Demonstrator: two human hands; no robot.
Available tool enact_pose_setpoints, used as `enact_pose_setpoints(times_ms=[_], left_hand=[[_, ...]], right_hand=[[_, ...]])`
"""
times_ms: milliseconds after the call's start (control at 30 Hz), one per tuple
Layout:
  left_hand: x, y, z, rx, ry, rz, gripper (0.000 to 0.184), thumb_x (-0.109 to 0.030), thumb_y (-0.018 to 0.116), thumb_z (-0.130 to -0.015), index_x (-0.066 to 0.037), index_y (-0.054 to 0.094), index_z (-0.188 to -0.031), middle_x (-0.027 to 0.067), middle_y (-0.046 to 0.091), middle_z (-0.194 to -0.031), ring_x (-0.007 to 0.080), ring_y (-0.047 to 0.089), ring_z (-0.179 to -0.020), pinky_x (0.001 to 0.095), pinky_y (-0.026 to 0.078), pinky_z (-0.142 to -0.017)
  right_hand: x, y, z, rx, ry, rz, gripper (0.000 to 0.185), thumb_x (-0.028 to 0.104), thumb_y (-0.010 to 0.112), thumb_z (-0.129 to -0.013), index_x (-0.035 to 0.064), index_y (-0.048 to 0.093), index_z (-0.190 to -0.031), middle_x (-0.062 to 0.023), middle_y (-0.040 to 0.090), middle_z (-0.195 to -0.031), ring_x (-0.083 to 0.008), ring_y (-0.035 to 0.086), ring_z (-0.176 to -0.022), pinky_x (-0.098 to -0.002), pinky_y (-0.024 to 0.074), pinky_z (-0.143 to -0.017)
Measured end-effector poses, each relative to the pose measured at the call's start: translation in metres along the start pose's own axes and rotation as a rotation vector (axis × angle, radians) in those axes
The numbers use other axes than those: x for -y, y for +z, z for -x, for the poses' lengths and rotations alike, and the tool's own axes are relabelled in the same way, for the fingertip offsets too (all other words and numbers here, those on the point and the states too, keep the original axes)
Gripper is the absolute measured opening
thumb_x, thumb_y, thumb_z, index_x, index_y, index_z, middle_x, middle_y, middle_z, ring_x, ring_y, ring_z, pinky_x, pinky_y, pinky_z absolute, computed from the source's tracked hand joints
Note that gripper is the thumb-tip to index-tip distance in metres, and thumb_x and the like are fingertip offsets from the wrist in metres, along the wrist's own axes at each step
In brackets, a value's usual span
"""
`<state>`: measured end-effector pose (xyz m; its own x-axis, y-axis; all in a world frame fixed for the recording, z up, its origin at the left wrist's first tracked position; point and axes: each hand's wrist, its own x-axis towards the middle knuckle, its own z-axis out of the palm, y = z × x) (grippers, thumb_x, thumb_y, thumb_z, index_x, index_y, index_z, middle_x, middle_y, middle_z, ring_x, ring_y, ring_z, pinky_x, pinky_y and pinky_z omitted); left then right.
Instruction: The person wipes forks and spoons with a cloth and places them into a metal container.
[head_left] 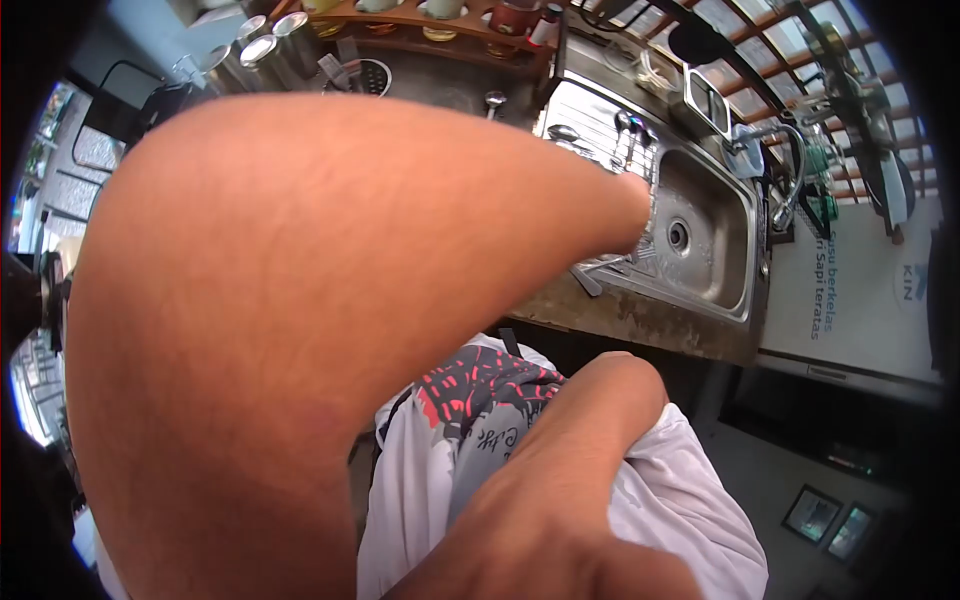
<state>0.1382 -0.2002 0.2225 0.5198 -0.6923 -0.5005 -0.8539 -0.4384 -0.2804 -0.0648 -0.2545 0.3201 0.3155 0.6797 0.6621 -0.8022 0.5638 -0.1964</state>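
My left arm fills much of the view from the left. It reaches across to the metal drainboard beside the sink. My left hand is over the drainboard's edge at the end of that arm. Its fingers are hidden behind the wrist, and so is anything in them. Several spoons lie near it, one of them a large metal spoon. Below the hand, a flat-ended utensil sticks out over the counter edge. My right arm is bent, with my right hand close to the camera at the bottom edge, its fingers cut off.
The sink basin with its drain lies right of my left hand, below a curved faucet. Metal cups and a wooden rack with jars stand at the back. Utensils hang on a lattice. A white printed panel stands at the right.
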Motion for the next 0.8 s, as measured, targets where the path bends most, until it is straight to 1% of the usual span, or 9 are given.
enact_pose_setpoints(times_ms=[167,200,233,400,533,633,667,767,800], left_hand=[[-0.004,0.006,-0.014,0.063,-0.058,0.01,0.025,-0.028,0.051,-0.089,-0.025,0.064,-0.109,-0.0035,0.063,-0.111,0.0138,0.054,-0.11,0.0349,0.035,-0.096],[0.028,0.014,-0.1,0.586,-0.14,0.584,0.029,-0.034,0.045,-0.092,-0.025,0.063,-0.112,-0.0037,0.062,-0.113,0.0154,0.051,-0.113,0.0353,0.036,-0.096],[0.023,0.024,-0.108,0.624,-0.174,0.583,0.029,-0.034,0.045,-0.092,-0.025,0.063,-0.112,-0.0037,0.062,-0.113,0.0154,0.051,-0.113,0.0353,0.036,-0.096],[-0.008,0.049,-0.119,0.054,-0.224,0.35,0.023,-0.03,0.054,-0.079,-0.02,0.064,-0.098,-0.0024,0.063,-0.095,0.0168,0.058,-0.091,0.0356,0.042,-0.073],[-0.021,0.052,-0.118,-0.472,-0.203,0.076,0.02,-0.027,0.062,-0.069,-0.017,0.066,-0.086,-0.0014,0.065,-0.08,0.0179,0.063,-0.074,0.0358,0.046,-0.054],[-0.016,0.046,-0.099,-0.47,-0.086,0.015,0.012,-0.024,0.065,-0.066,-0.019,0.071,-0.076,0.0019,0.065,-0.084,0.0221,0.061,-0.078,0.0395,0.048,-0.06],[-0.017,0.042,-0.094,-0.434,-0.06,-0.079,0.015,-0.025,0.065,-0.066,-0.018,0.069,-0.079,0.0029,0.063,-0.086,0.0226,0.06,-0.081,0.0395,0.047,-0.062],[0.001,0.041,-0.081,-0.298,0.011,-0.377,0.025,-0.031,0.065,-0.065,-0.015,0.065,-0.086,0.0057,0.059,-0.094,0.0241,0.056,-0.087,0.0396,0.045,-0.068],[0.012,0.036,-0.079,-0.253,0.038,-0.487,0.029,-0.032,0.065,-0.065,-0.014,0.064,-0.088,0.0066,0.057,-0.096,0.0246,0.055,-0.089,0.0397,0.044,-0.069]], right_hand=[[0.0,-0.006,-0.014,0.168,-0.012,-0.064,0.085,0.059,0.044,-0.08,-0.0212,0.045,-0.11,-0.0433,0.043,-0.109,-0.0498,0.05,-0.098,-0.0474,0.0386,-0.089],[-0.001,-0.009,-0.018,0.22,-0.013,-0.099,0.087,0.059,0.044,-0.08,-0.0218,0.045,-0.111,-0.0439,0.043,-0.11,-0.0503,0.05,-0.099,-0.0476,0.0387,-0.09],[-0.007,-0.011,-0.024,0.273,-0.014,-0.147,0.088,0.06,0.044,-0.08,-0.0223,0.044,-0.112,-0.0446,0.043,-0.11,-0.0508,0.05,-0.1,-0.0478,0.0387,-0.091],[-0.027,-0.017,-0.045,0.481,0.003,-0.417,0.093,0.061,0.043,-0.079,-0.0244,0.043,-0.114,-0.0472,0.042,-0.114,-0.0528,0.05,-0.103,-0.0488,0.0387,-0.093],[-0.007,-0.029,-0.041,0.373,0.215,-0.382,0.082,0.064,0.037,-0.082,-0.0133,0.056,-0.1,-0.0357,0.053,-0.096,-0.0454,0.054,-0.082,-0.0469,0.0414,-0.077],[0.003,-0.032,-0.043,0.304,0.384,-0.334,0.078,0.066,0.033,-0.084,-0.005,0.065,-0.089,-0.0271,0.061,-0.082,-0.0397,0.057,-0.067,-0.0456,0.0434,-0.065],[0.005,-0.033,-0.044,0.32,0.397,-0.348,0.078,0.066,0.033,-0.084,-0.005,0.065,-0.089,-0.0271,0.061,-0.082,-0.0397,0.057,-0.067,-0.0456,0.0434,-0.065],[0.009,-0.033,-0.059,0.395,0.374,-0.252,0.068,0.067,0.041,-0.083,0.0037,0.066,-0.08,-0.013,0.063,-0.078,-0.0313,0.059,-0.066,-0.0385,0.0437,-0.061],[0.012,-0.033,-0.058,0.424,0.393,-0.248,0.068,0.067,0.041,-0.083,0.0037,0.066,-0.08,-0.013,0.063,-0.078,-0.0313,0.059,-0.066,-0.0385,0.0437,-0.061]])
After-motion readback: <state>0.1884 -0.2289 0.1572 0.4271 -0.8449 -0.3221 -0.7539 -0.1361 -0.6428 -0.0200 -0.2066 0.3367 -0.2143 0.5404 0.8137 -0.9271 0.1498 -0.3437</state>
